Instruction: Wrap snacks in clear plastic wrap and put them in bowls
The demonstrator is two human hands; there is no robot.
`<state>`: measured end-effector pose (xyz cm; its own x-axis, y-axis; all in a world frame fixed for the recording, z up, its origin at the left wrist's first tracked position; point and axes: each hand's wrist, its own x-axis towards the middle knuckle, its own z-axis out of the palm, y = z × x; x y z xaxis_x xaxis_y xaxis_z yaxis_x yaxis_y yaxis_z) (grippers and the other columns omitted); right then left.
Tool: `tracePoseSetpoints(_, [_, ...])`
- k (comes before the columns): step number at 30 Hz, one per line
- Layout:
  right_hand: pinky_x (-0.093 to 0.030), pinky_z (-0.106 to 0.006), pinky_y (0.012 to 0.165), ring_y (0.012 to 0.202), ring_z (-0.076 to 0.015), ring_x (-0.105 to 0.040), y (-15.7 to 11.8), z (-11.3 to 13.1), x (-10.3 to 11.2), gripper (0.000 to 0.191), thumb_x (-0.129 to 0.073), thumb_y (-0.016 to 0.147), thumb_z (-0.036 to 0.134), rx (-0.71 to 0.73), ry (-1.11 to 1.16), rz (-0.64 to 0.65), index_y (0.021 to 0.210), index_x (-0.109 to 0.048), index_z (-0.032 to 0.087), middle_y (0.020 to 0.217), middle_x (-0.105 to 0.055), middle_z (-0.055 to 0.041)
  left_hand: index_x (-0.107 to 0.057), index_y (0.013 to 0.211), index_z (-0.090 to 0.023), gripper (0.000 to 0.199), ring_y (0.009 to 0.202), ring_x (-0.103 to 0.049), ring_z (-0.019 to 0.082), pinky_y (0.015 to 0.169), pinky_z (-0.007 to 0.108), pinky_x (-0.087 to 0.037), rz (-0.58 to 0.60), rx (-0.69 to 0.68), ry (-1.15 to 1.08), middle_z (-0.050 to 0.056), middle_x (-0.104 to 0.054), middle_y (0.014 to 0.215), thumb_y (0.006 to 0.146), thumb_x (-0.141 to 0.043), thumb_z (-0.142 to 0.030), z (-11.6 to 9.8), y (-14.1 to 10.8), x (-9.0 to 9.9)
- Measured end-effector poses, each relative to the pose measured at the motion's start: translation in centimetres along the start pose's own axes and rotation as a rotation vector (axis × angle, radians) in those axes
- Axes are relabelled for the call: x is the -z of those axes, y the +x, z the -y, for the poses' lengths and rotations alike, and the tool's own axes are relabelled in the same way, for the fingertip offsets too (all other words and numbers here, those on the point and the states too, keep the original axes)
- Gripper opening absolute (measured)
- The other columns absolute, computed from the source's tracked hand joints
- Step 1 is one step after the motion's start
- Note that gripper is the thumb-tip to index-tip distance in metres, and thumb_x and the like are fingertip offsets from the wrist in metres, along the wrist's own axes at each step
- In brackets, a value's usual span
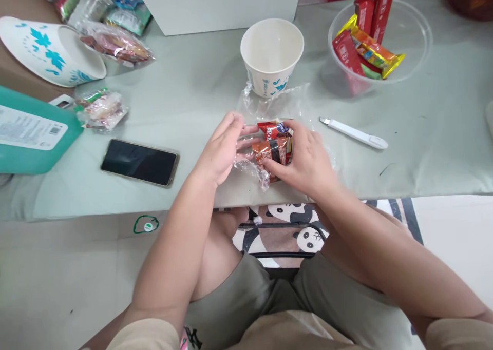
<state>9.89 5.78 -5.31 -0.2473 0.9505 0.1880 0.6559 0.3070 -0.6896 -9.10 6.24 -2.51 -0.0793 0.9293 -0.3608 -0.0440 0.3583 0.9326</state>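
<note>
Small snack packets [271,149], red and orange-brown, lie together over a crumpled clear plastic bag [287,101] near the table's front edge. My right hand [310,157] grips the packets from the right, thumb in front and fingers behind. On their left side is my left hand [225,147], its fingers apart and reaching under the clear plastic beside the packets. Just behind the bag a white paper cup [272,57] with blue leaf prints stands upright, its inside showing no contents.
A white utility knife [353,133] lies to the right, below a clear bowl [418,57] of wrapped snacks. At left are a phone [139,162], a green jug [34,132], a tipped paper cup [50,52] and bagged snacks [117,43]. A white box [219,3] stands behind.
</note>
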Motion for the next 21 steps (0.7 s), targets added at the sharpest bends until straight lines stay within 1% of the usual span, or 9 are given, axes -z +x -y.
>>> tracePoseSetpoints(1, [-0.048,-0.061,0.102,0.119,-0.0399,-0.058,-0.1,0.0,0.0,0.076,-0.082,0.073,0.049,0.008,0.008,0.010,0.137,-0.050,0.024,0.127,-0.064,-0.0150,-0.051,0.094,-0.024,0.025,0.087,-0.075,0.022,0.069,0.033,-0.060,0.024,0.023,-0.022,0.007,-0.072,0.099,0.100,-0.054,-0.049,-0.2,-0.2,-0.1])
tracePoseSetpoints(3, [-0.049,-0.060,0.104,0.122,-0.0389,-0.058,-0.2,0.1,0.0,0.074,-0.081,0.075,0.046,0.034,0.029,0.006,0.138,-0.048,0.025,0.132,-0.062,-0.0148,-0.050,0.095,-0.025,0.027,0.088,-0.076,0.023,0.071,0.036,-0.062,0.038,0.026,-0.042,0.008,-0.073,0.103,0.099,-0.055,-0.051,-0.5,-0.5,-0.2])
tracePoseSetpoints(6, [-0.050,-0.057,0.106,0.129,-0.0363,-0.056,-0.5,0.0,0.2,0.071,-0.078,0.078,0.039,0.061,0.065,-0.034,0.140,-0.045,0.027,0.140,-0.057,-0.0142,-0.050,0.094,-0.024,0.031,0.090,-0.077,0.025,0.072,0.038,-0.062,-0.017,-0.017,-0.030,0.009,-0.074,0.104,0.096,-0.057,-0.055,-0.6,-0.4,0.1])
tracePoseSetpoints(8, [-0.051,-0.057,0.107,0.131,-0.0354,-0.056,-0.6,-0.3,0.3,0.073,-0.078,0.078,0.036,0.045,0.098,-0.056,0.142,-0.042,0.028,0.143,-0.054,-0.0145,-0.050,0.093,-0.024,0.034,0.088,-0.077,0.025,0.070,0.037,-0.061,-0.064,-0.032,-0.028,0.008,-0.074,0.102,0.095,-0.059,-0.057,-0.6,-0.1,0.3])
tracePoseSetpoints(11, [-0.051,-0.058,0.107,0.133,-0.0362,-0.055,-0.5,-1.0,0.4,0.085,-0.080,0.076,0.036,0.023,0.155,-0.084,0.147,-0.035,0.029,0.147,-0.050,-0.0156,-0.050,0.096,-0.025,0.033,0.081,-0.076,0.023,0.061,0.031,-0.057,-0.070,-0.005,-0.073,0.007,-0.074,0.103,0.095,-0.057,-0.058,-0.6,0.4,0.5])
tracePoseSetpoints(14, [-0.053,-0.058,0.106,0.131,-0.0362,-0.056,-0.5,-1.6,0.8,0.087,-0.080,0.077,0.038,0.020,0.162,-0.103,0.149,-0.033,0.028,0.147,-0.050,-0.0163,-0.048,0.099,-0.027,0.032,0.064,-0.069,0.014,0.048,0.023,-0.044,-0.073,0.016,-0.106,0.004,-0.072,0.107,0.095,-0.056,-0.057,-0.5,0.8,0.1])
tracePoseSetpoints(16, [-0.054,-0.057,0.105,0.128,-0.0349,-0.058,-0.5,-2.0,1.0,0.082,-0.080,0.078,0.039,0.035,0.148,-0.117,0.146,-0.037,0.026,0.143,-0.053,-0.0156,-0.048,0.097,-0.026,0.035,0.052,-0.061,0.009,0.040,0.021,-0.032,-0.129,-0.012,-0.101,0.003,-0.070,0.105,0.094,-0.059,-0.059,-0.4,0.9,-0.3])
tracePoseSetpoints(18, [-0.054,-0.057,0.105,0.127,-0.0340,-0.059,-0.7,-2.3,1.2,0.077,-0.080,0.079,0.042,0.077,0.153,-0.142,0.143,-0.040,0.026,0.141,-0.054,-0.0142,-0.050,0.096,-0.025,0.042,0.045,-0.053,0.005,0.037,0.022,-0.020,-0.195,-0.059,-0.103,0.002,-0.068,0.098,0.091,-0.064,-0.064,-0.3,1.0,-0.6])
tracePoseSetpoints(21, [-0.055,-0.056,0.106,0.129,-0.0336,-0.058,-0.9,-2.7,1.2,0.077,-0.079,0.082,0.050,0.121,0.222,-0.216,0.144,-0.039,0.028,0.143,-0.051,-0.0131,-0.052,0.096,-0.024,0.050,0.040,-0.043,0.003,0.038,0.025,-0.012,-0.240,-0.093,-0.137,0.000,-0.064,0.087,0.086,-0.069,-0.070,-0.3,1.1,-0.9])
